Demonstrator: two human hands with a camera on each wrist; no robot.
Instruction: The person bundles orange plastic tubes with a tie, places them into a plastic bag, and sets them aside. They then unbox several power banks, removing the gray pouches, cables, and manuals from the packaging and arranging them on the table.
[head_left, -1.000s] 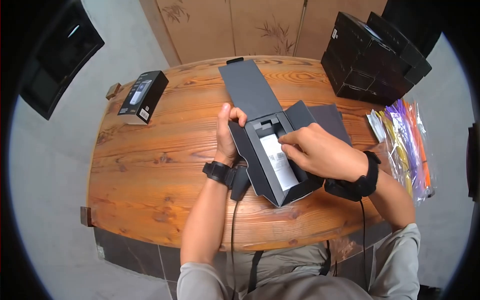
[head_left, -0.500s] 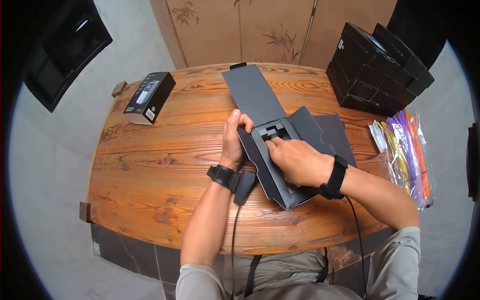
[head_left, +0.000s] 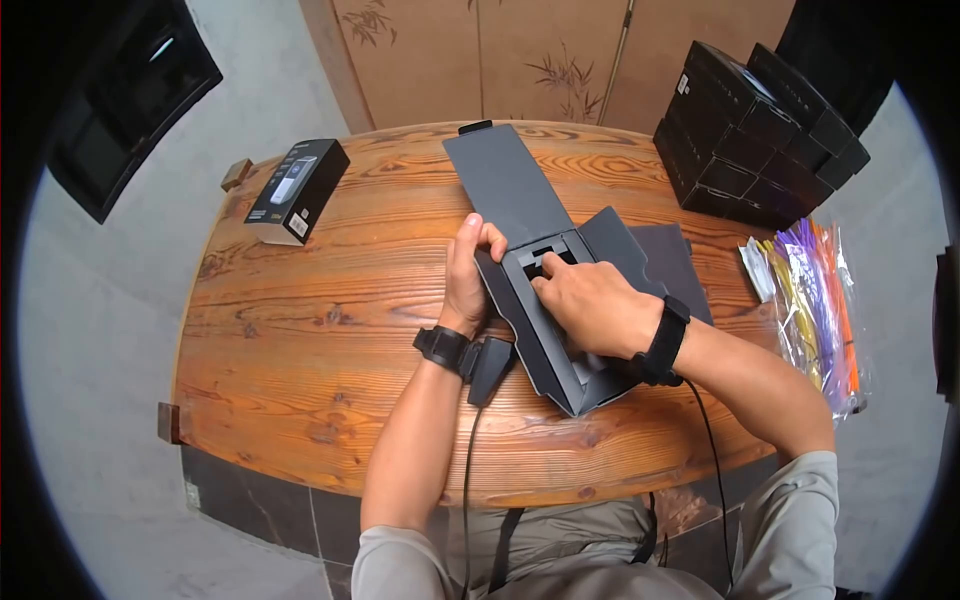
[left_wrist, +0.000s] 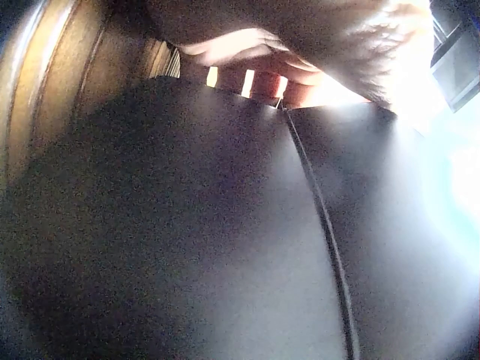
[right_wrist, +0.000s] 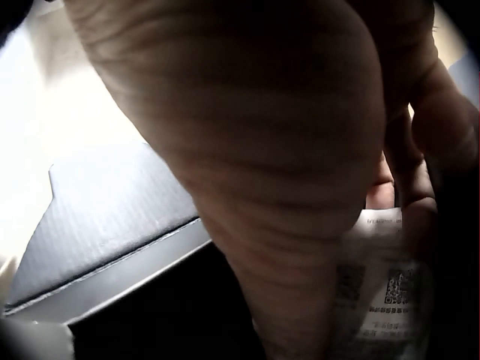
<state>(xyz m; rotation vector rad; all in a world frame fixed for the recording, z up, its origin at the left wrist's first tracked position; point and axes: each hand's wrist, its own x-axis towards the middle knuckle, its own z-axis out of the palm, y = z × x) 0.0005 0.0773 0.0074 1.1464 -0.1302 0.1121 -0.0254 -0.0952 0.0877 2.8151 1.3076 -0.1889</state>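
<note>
A black cardboard box (head_left: pixel 556 372) stands on the wooden table with its long lid (head_left: pixel 508 180) folded back and side flaps spread. Against its far left side, my left hand (head_left: pixel 465 280) grips the wall, thumb up. The left wrist view has the box's dark outer side (left_wrist: pixel 187 225) filling most of it. My right hand (head_left: pixel 600 312) reaches down into the box, fingertips near the grey insert at the far end. Under those fingers, the right wrist view has white paper (right_wrist: pixel 382 300) printed with QR codes. I cannot tell whether the right fingers hold it.
Another black box (head_left: pixel 297 190) with a printed picture stands at the back left. Stacked black boxes (head_left: pixel 750 140) rise at the back right. Nearer on the right lie clear bags of colourful strips (head_left: pixel 815 300). A dark flat sheet (head_left: pixel 675 260) lies behind the open box. Cables trail from both wrists.
My right hand has moved from above the box down into it, covering the white paper in the head view; its fingers then shifted slightly toward the far end. My left hand keeps its grip.
</note>
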